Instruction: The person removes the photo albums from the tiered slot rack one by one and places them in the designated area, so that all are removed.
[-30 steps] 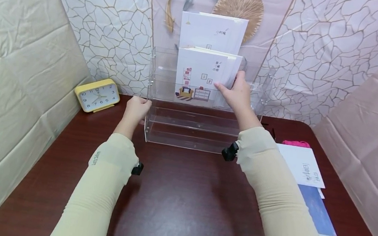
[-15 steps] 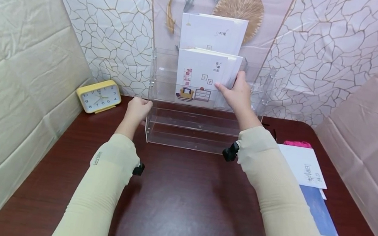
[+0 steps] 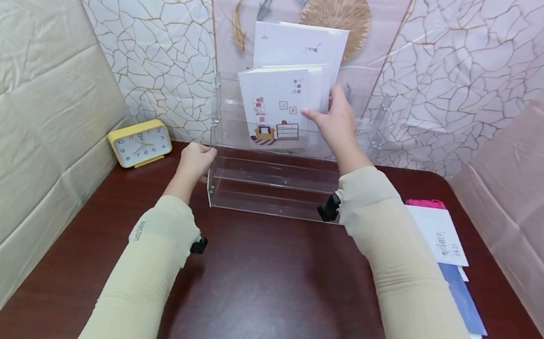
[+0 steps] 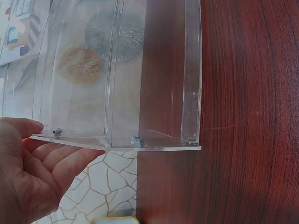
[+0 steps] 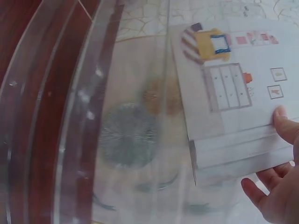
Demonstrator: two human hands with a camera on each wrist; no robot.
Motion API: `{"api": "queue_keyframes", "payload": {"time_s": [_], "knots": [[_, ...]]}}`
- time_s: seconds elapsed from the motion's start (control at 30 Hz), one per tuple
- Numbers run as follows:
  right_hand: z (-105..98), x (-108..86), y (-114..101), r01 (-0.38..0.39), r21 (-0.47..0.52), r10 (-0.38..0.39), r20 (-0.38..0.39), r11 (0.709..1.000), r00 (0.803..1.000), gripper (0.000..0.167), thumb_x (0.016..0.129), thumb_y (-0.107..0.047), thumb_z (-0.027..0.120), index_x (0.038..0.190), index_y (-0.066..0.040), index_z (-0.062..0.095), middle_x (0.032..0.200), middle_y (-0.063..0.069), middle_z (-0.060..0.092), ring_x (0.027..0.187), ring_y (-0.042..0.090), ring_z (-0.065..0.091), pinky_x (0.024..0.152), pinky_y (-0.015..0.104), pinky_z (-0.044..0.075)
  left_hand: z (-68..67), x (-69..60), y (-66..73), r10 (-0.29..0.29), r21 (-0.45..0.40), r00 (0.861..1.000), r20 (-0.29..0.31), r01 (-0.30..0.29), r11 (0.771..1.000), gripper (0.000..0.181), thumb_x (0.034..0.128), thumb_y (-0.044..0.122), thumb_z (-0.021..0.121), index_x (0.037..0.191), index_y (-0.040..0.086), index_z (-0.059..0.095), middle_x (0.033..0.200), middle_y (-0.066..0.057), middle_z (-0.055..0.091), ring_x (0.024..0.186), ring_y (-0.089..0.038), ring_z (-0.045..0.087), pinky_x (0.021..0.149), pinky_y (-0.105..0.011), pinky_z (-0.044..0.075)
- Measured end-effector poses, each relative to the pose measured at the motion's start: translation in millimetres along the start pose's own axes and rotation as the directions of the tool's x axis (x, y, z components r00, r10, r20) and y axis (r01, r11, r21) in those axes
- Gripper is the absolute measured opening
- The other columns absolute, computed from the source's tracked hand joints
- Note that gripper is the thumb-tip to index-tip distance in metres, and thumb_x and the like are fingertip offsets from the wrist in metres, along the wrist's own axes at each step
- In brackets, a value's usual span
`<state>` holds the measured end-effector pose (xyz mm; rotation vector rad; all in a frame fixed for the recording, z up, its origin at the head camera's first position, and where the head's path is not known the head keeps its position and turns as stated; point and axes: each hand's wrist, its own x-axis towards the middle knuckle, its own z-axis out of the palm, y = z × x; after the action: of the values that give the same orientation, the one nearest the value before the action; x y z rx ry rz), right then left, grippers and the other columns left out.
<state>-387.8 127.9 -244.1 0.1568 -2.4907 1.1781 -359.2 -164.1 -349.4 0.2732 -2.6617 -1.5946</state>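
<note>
1. Picture book [image 3: 277, 100], white with a drawn armchair and chest of drawers, leans its top leftward in the upper part of the clear acrylic rack [image 3: 275, 181].
2. Right hand [image 3: 335, 123] pinches that book's right edge, thumb on the front cover, fingers behind.
3. Left hand [image 3: 196, 160] grips the rack's left side between thumb and fingers.
4. Second white book [image 3: 293, 43] stands upright behind the first, rising above it.
5. Yellow alarm clock [image 3: 139, 143] sits left of the rack on the red-brown table [image 3: 259, 280]; a white-covered book [image 3: 431, 227] overlaps a blue book [image 3: 466, 300] at the right.
</note>
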Motion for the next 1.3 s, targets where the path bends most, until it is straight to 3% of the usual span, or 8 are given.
{"api": "queue_keyframes", "payload": {"time_s": [0.33, 0.47, 0.63, 0.93, 1.13, 1.3], "knots": [[-2.6, 7.7, -34.3, 0.059, -0.079, -0.053, 0.074, 0.995, 0.996, 0.054, 0.084, -0.024, 0.070, 0.126, -0.016, 0.036, 0.122, 0.005, 0.054, 0.110, 0.022, 0.051, 0.094, 0.036, 0.041, 2.5, -3.0, -0.3, 0.007, 0.017, 1.000, 0.010, -0.007, 1.000, 0.043, 0.0952, 0.026, 0.045, 0.124, -0.003, 0.058, 0.115, -0.020, 0.056, 0.083, -0.031, 0.063, 0.062, -0.043, 0.057], [-2.7, 9.9, -39.1, 0.067, -0.090, -0.056, 0.126, 0.994, 0.990, 0.058, 0.087, -0.024, 0.066, 0.131, -0.019, 0.028, 0.124, 0.010, 0.054, 0.111, 0.025, 0.052, 0.094, 0.038, 0.042, 3.0, -4.4, 0.8, 0.009, 0.026, 1.000, 0.010, -0.009, 1.000, 0.043, 0.0957, 0.027, 0.044, 0.125, -0.002, 0.057, 0.115, -0.020, 0.056, 0.084, -0.030, 0.062, 0.062, -0.044, 0.057], [-4.6, 13.0, -37.9, 0.095, -0.069, -0.085, 0.131, 0.993, 0.988, 0.055, 0.087, -0.023, 0.066, 0.127, -0.019, 0.028, 0.121, 0.013, 0.055, 0.108, 0.027, 0.053, 0.090, 0.039, 0.045, 4.3, -3.4, 0.5, 0.019, 0.026, 1.000, 0.006, -0.019, 0.999, 0.044, 0.0954, 0.027, 0.044, 0.125, -0.002, 0.058, 0.116, -0.019, 0.056, 0.084, -0.030, 0.063, 0.056, -0.038, 0.057], [-17.7, 17.0, -42.2, 0.132, 0.090, -0.142, 0.119, 0.987, 0.983, 0.054, 0.088, -0.014, 0.064, 0.127, -0.016, 0.027, 0.125, 0.010, 0.050, 0.110, 0.023, 0.052, 0.092, 0.037, 0.045, 5.4, -4.1, 3.5, -0.008, 0.023, 0.999, 0.032, 0.007, 1.000, 0.045, 0.0958, 0.027, 0.045, 0.128, -0.002, 0.055, 0.122, -0.020, 0.054, 0.088, -0.031, 0.062, 0.062, -0.043, 0.057], [-27.1, 24.5, -44.1, 0.201, 0.250, -0.221, 0.052, 0.947, 0.974, 0.050, 0.086, -0.001, 0.063, 0.121, -0.009, 0.028, 0.126, 0.008, 0.044, 0.110, 0.019, 0.048, 0.092, 0.032, 0.043, 0.9, -4.1, 5.2, -0.017, 0.040, 1.000, 0.025, 0.016, 0.999, 0.045, 0.0952, 0.027, 0.045, 0.128, -0.002, 0.055, 0.124, -0.019, 0.053, 0.090, -0.030, 0.061, 0.057, -0.039, 0.057], [-32.8, 28.5, -43.4, 0.197, 0.323, -0.214, 0.019, 0.926, 0.977, 0.051, 0.086, 0.001, 0.063, 0.120, -0.010, 0.027, 0.121, 0.009, 0.046, 0.108, 0.020, 0.049, 0.090, 0.032, 0.045, -1.5, -2.3, 1.7, 0.009, 0.016, 1.000, 0.016, -0.009, 1.000, 0.044, 0.0941, 0.026, 0.045, 0.126, -0.003, 0.057, 0.120, -0.021, 0.055, 0.088, -0.035, 0.063, 0.061, -0.044, 0.057]]}}
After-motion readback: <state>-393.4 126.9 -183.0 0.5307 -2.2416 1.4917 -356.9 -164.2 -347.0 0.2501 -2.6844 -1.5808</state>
